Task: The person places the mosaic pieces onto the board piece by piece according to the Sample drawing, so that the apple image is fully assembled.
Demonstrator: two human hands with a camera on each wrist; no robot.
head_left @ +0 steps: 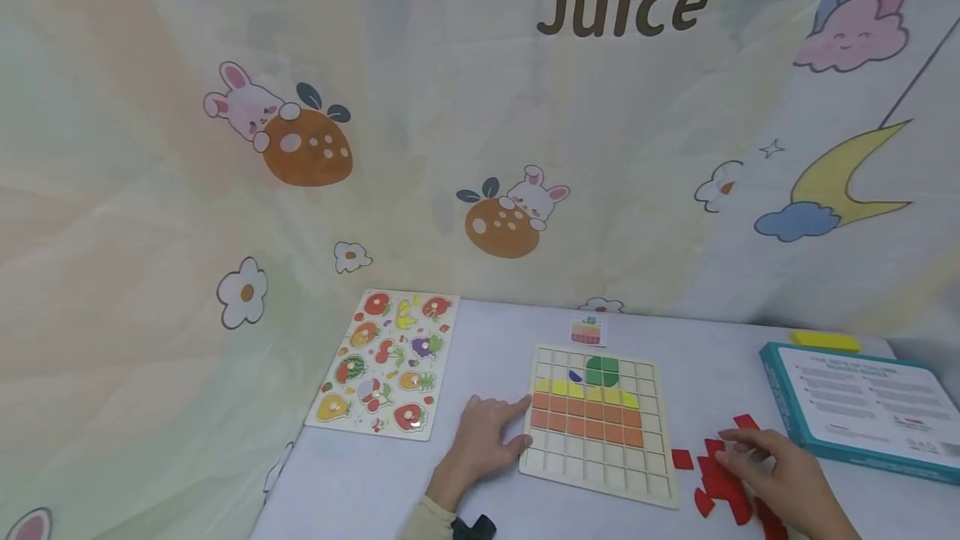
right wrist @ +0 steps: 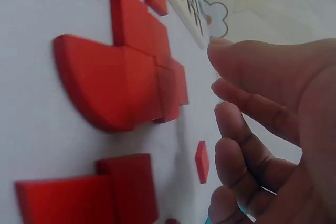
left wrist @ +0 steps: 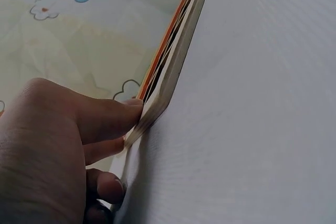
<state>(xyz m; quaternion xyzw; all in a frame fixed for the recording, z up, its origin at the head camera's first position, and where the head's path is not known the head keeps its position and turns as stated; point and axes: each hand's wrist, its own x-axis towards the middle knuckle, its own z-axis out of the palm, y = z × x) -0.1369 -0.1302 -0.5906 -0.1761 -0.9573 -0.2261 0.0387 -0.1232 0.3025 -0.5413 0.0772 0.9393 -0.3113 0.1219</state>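
Down at the lower right of the head view, the right hand (head_left: 787, 477) hovers over a heap of red tiles (head_left: 723, 482) on the desk (head_left: 480, 340); its fingers are loosely curled with a gap between them, and its grip holds nothing that I can make out. In the right wrist view the tiles (right wrist: 126, 85) look flat, stiff and thin, some square, some with a curved edge, a few overlapping. They probably weigh little and slide easily on the smooth top, so a pinch across two opposite edges of a loose tile would serve better than pressing down on its face.

The left hand (head_left: 483, 444) lies at the lower centre, fingers straight, touching the left edge of the grid board (head_left: 592, 473); the left wrist view shows the fingertips (left wrist: 131, 109) against that thin edge. Orange, yellow and green tiles already fill its upper rows. A fruit puzzle (head_left: 384, 361) lies to the left, a teal box (head_left: 862, 411) to the right.
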